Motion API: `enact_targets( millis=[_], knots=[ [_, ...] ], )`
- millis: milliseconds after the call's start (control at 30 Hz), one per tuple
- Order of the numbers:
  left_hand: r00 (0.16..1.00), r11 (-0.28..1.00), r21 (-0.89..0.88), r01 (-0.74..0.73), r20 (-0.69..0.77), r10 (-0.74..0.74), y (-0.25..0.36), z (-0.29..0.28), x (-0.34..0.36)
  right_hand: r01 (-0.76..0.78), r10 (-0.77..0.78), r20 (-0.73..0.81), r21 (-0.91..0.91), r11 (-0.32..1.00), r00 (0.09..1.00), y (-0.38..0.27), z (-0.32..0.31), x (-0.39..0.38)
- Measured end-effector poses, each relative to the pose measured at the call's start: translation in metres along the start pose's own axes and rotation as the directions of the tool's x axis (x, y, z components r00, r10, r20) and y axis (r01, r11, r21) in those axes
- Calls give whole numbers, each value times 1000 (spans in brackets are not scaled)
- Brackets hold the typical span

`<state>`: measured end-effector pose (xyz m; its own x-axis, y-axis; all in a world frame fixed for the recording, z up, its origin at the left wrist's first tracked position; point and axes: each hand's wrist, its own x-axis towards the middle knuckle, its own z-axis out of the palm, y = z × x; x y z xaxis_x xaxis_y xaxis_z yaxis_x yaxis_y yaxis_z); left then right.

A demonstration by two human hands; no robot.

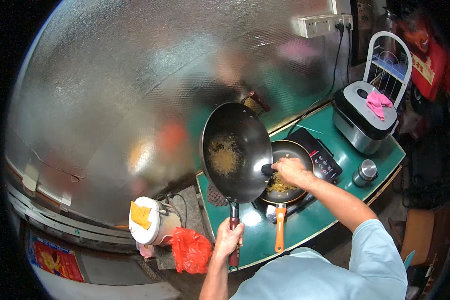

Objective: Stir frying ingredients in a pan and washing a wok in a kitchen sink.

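Observation:
My left hand (228, 239) is closed round the dark red handle of a large black wok (237, 182), held tilted over the left part of the table. A patch of brown, grainy residue (225, 155) lies inside the wok. By the wok's right rim, my right hand (291, 171) is closed on a dark utensil (268, 170); its kind is hard to make out. Below that hand, a black frying pan (305, 155) with an orange handle (280, 230) sits on a black induction cooker (326, 159). Yellowish chopped food (280, 187) lies in the pan.
On the green table (257, 245), a rice cooker (365, 115) with a pink cloth stands far right, near a metal flask (366, 172). A foil-covered wall (135, 90) borders the back. Left of the table are a white lidded bucket (155, 230) and a red plastic bag (190, 251).

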<state>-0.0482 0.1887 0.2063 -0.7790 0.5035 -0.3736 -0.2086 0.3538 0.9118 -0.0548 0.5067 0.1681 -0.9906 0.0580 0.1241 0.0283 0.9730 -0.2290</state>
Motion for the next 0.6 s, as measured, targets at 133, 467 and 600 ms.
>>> enact_targets(
  millis=[133, 467, 600],
  knots=[
    [1000, 1000, -17, -15, -8, 15, 0, 1, 2, 5, 1, 67, -85, 996, 998, -16, -12, 1],
    [1000, 1000, -22, 1, 7, -1, -2, -2, 4, -31, 33, 151, -13, 999, 988, -24, -15, -17],
    [1000, 999, -33, 8, -1, -9, -4, -6, 3, -94, 143, 252, -194, 976, 957, -15, -25, -16]
  ],
)
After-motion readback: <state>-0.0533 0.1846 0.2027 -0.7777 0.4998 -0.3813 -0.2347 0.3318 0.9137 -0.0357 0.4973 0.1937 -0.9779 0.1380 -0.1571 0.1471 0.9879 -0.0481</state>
